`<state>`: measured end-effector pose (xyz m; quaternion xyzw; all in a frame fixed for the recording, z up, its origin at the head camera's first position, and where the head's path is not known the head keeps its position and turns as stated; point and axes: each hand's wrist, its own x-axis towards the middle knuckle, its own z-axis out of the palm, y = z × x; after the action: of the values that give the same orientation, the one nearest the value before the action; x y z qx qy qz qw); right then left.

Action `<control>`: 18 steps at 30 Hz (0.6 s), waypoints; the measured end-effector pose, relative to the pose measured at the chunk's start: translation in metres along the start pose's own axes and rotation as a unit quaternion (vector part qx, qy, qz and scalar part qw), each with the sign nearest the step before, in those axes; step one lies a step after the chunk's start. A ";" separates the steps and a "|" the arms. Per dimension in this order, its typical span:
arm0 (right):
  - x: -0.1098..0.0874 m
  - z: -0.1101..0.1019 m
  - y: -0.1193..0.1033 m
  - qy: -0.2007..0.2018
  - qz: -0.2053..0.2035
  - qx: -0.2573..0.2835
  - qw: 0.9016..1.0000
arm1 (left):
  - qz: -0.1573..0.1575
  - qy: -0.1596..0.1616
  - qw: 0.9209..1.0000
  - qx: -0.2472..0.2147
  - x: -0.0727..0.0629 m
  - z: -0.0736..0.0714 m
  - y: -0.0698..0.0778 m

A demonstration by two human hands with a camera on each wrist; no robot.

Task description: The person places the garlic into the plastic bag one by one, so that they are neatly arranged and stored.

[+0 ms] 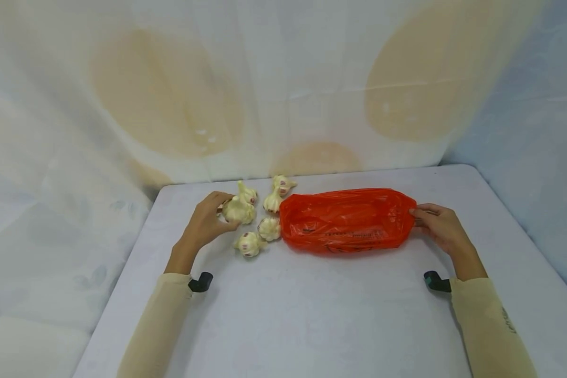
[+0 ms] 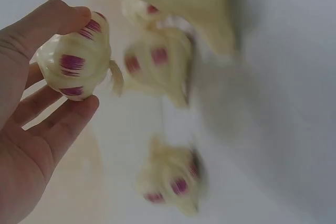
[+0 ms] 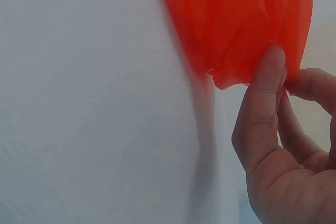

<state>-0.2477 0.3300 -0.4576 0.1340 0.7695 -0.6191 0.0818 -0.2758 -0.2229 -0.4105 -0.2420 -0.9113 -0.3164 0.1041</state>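
Observation:
My left hand [image 1: 208, 220] grips a garlic bulb [image 1: 238, 210] between thumb and fingers. Purple streaks mark the held bulb's pale skin in the left wrist view, where its short stem points away from the palm. Beside it on the table lie several more bulbs, among them one nearest the front [image 1: 250, 244] and one at the back [image 1: 282, 184]. To their right stretches a red plastic bag [image 1: 349, 218], long and loosely spread, with dark print on its front side. At the bag's right end my right hand [image 1: 444, 228] pinches the plastic between thumb and fingers.
A white cloth covers the table [image 1: 312, 315], whose far edge runs just behind the bulbs and the bag. Behind it hangs a pale curtain [image 1: 283, 79] with tan round patches. Each wrist carries a small black device, such as the left one [image 1: 200, 282].

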 end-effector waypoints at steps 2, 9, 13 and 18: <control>0.000 0.000 0.000 -0.001 -0.002 0.002 1.000 | 0.018 -0.003 1.000 -0.017 0.016 0.005 0.010; 0.005 0.005 0.001 0.002 -0.007 0.010 1.000 | 0.047 -0.049 0.995 -0.075 0.080 0.049 0.041; 0.009 0.011 -0.001 0.000 -0.011 0.006 1.000 | 0.053 -0.081 0.992 -0.080 0.107 0.083 0.057; 0.011 0.020 -0.003 0.001 -0.009 0.005 1.000 | 0.070 -0.119 0.988 -0.071 0.132 0.123 0.077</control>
<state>-0.2596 0.3114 -0.4621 0.1275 0.7674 -0.6239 0.0748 -0.3548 -0.0437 -0.4209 -0.3476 -0.8735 -0.3407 -0.0009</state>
